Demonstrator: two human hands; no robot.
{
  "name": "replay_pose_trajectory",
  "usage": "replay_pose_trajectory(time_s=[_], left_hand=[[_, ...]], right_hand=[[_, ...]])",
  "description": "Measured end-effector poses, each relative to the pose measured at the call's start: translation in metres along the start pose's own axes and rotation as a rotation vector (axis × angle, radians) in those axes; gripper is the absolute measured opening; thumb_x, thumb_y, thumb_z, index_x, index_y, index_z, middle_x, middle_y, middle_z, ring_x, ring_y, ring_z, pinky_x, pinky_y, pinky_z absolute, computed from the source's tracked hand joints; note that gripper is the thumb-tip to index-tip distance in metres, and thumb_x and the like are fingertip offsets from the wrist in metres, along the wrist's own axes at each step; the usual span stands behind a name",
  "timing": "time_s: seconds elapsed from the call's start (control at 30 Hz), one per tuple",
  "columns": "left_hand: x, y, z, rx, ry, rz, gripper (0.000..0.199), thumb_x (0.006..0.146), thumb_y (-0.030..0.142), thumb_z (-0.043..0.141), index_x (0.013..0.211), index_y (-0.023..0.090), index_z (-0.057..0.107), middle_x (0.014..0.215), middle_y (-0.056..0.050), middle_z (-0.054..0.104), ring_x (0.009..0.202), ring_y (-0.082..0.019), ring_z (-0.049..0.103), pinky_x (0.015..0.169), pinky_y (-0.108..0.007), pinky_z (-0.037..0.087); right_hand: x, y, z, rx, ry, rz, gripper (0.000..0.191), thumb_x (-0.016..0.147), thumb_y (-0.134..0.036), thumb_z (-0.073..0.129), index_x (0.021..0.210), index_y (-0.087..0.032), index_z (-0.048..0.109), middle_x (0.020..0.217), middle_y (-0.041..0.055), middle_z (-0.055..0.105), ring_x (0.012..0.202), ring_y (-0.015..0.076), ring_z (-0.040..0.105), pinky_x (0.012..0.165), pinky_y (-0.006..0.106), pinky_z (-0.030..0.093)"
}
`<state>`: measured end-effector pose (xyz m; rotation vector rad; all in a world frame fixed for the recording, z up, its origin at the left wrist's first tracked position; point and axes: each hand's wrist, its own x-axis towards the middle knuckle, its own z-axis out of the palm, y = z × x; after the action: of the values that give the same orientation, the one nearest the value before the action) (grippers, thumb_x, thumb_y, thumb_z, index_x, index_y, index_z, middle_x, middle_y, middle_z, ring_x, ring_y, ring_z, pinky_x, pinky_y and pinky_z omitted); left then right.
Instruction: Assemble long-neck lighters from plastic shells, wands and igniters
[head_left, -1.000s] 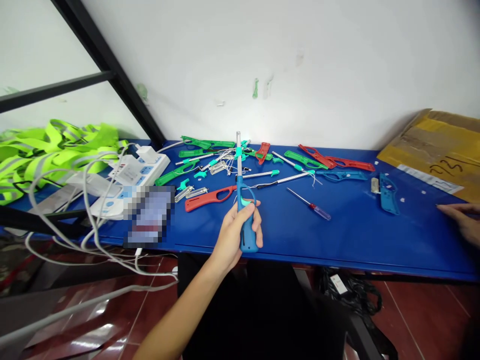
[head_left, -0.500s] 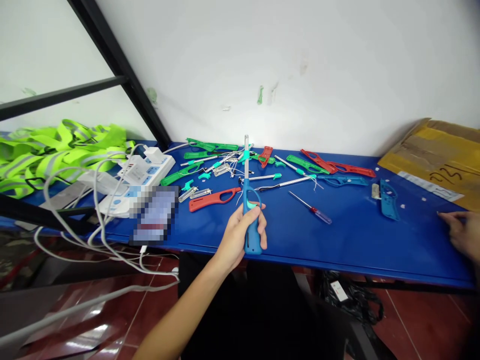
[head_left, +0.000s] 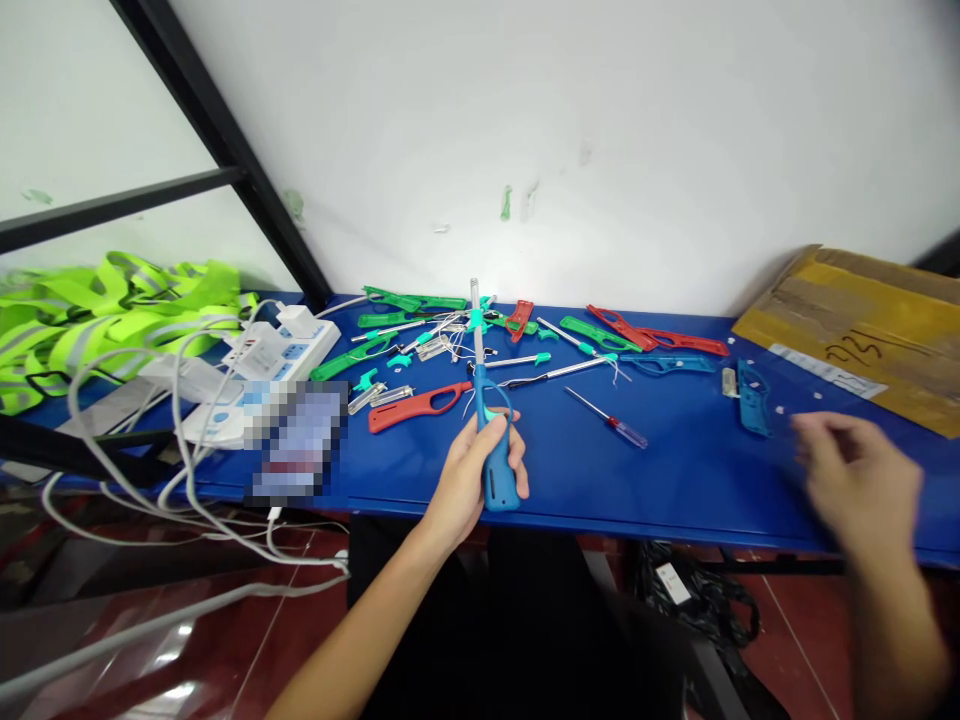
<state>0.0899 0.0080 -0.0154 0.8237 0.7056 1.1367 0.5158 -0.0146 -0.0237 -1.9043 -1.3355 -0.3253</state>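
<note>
My left hand (head_left: 480,470) is wrapped around the handle of a blue long-necked gas lighter (head_left: 502,480), thumb by its green trigger. Its metal tube points away from me, toward the wall. My right hand (head_left: 855,480), smeared by motion, is over the right part of the blue table with fingers curled together; anything between its fingertips is too small to make out. Nearest to it is a blue lighter shell half (head_left: 754,398) with a clear fuel tank (head_left: 729,382) beside it. A screwdriver (head_left: 626,432) with a clear and red handle lies between the hands.
Along the wall lie green shell halves (head_left: 600,333), red shell halves (head_left: 686,341), metal tubes and wires. A red lighter handle (head_left: 409,409) is left of centre. A power strip (head_left: 289,365), phone (head_left: 304,440) and reflective straps (head_left: 127,310) fill the left; a carton (head_left: 885,330) stands right.
My right hand has come in from the right edge, moving left over the table. My left hand still grips the lighter, which leans slightly more to the left. The view has shifted a little.
</note>
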Motion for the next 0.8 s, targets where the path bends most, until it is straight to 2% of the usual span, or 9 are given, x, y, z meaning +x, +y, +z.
replay_pose_trajectory(time_s=[0.03, 0.07, 0.17, 0.27, 0.33, 0.43, 0.63, 0.7, 0.8], left_hand=[[0.0, 0.0, 0.0, -0.01, 0.001, 0.0, 0.039, 0.102, 0.051, 0.068, 0.118, 0.017, 0.06, 0.073, 0.004, 0.061, 0.051, -0.014, 0.066, 0.055, -0.025, 0.051], [0.0, 0.0, 0.0, -0.018, 0.002, 0.002, 0.039, 0.102, 0.051, 0.067, 0.119, 0.017, 0.06, 0.075, 0.003, 0.062, 0.052, -0.015, 0.067, 0.056, -0.026, 0.052], [0.0, 0.001, 0.001, -0.02, 0.009, 0.012, 0.039, 0.101, 0.049, 0.066, 0.123, 0.017, 0.059, 0.08, 0.002, 0.064, 0.056, -0.017, 0.069, 0.059, -0.027, 0.052], [0.001, 0.001, 0.004, -0.012, 0.038, 0.021, 0.039, 0.099, 0.047, 0.067, 0.123, 0.018, 0.058, 0.083, 0.001, 0.066, 0.059, -0.018, 0.069, 0.061, -0.029, 0.053], [0.001, 0.001, 0.005, -0.015, 0.065, 0.023, 0.039, 0.098, 0.046, 0.07, 0.122, 0.018, 0.057, 0.084, 0.001, 0.067, 0.061, -0.018, 0.069, 0.064, -0.03, 0.054], [0.002, 0.0, 0.005, -0.007, 0.085, 0.021, 0.04, 0.096, 0.046, 0.073, 0.122, 0.018, 0.058, 0.084, 0.0, 0.067, 0.064, -0.018, 0.069, 0.065, -0.032, 0.056], [0.002, -0.004, 0.004, 0.031, 0.122, 0.034, 0.043, 0.095, 0.046, 0.077, 0.124, 0.018, 0.062, 0.086, -0.001, 0.069, 0.068, -0.018, 0.069, 0.063, -0.029, 0.057], [0.003, -0.006, 0.003, 0.06, 0.14, 0.054, 0.044, 0.095, 0.047, 0.079, 0.124, 0.018, 0.062, 0.089, -0.001, 0.071, 0.071, -0.017, 0.071, 0.066, -0.028, 0.059], [0.004, -0.009, 0.0, 0.126, 0.139, 0.093, 0.045, 0.096, 0.049, 0.08, 0.125, 0.019, 0.063, 0.107, -0.006, 0.077, 0.083, -0.019, 0.075, 0.072, -0.028, 0.063]], right_hand=[[-0.017, -0.024, 0.006, 0.136, -0.11, -0.014, 0.055, 0.099, -0.075, 0.058, 0.095, -0.023, 0.072, 0.074, 0.0134, 0.072, 0.063, 0.0279, 0.068, 0.065, 0.045, 0.053], [-0.033, -0.048, 0.011, 0.207, -0.177, -0.055, 0.049, 0.1, -0.07, 0.059, 0.095, -0.024, 0.073, 0.079, 0.0116, 0.075, 0.065, 0.0265, 0.07, 0.066, 0.042, 0.055], [-0.071, -0.117, 0.021, 0.338, -0.299, -0.151, 0.035, 0.103, -0.059, 0.063, 0.098, -0.027, 0.077, 0.093, 0.0053, 0.081, 0.074, 0.022, 0.075, 0.073, 0.035, 0.06], [-0.087, -0.17, 0.027, 0.582, -0.47, -0.24, 0.023, 0.106, -0.044, 0.066, 0.096, -0.026, 0.077, 0.088, 0.0031, 0.081, 0.07, 0.019, 0.072, 0.072, 0.032, 0.059], [-0.092, -0.193, 0.032, 0.714, -0.536, -0.194, 0.025, 0.103, -0.046, 0.071, 0.089, -0.025, 0.075, 0.079, 0.0011, 0.077, 0.066, 0.0172, 0.068, 0.067, 0.03, 0.056], [-0.098, -0.208, 0.042, 0.844, -0.637, -0.067, 0.032, 0.097, -0.051, 0.078, 0.083, -0.023, 0.073, 0.076, 0.0008, 0.073, 0.065, 0.016, 0.064, 0.062, 0.028, 0.052], [-0.103, -0.207, 0.051, 0.998, -0.717, 0.13, 0.031, 0.09, -0.051, 0.085, 0.086, -0.022, 0.075, 0.078, 0.0003, 0.071, 0.07, 0.0154, 0.063, 0.066, 0.028, 0.053], [-0.1, -0.207, 0.049, 1.039, -0.743, 0.137, 0.025, 0.092, -0.047, 0.083, 0.095, -0.023, 0.078, 0.085, 0.0014, 0.074, 0.074, 0.0161, 0.066, 0.07, 0.029, 0.055], [-0.097, -0.208, 0.045, 1.063, -0.75, 0.086, 0.017, 0.101, -0.04, 0.073, 0.103, -0.024, 0.08, 0.095, 0.0032, 0.078, 0.076, 0.0155, 0.068, 0.073, 0.031, 0.058]])
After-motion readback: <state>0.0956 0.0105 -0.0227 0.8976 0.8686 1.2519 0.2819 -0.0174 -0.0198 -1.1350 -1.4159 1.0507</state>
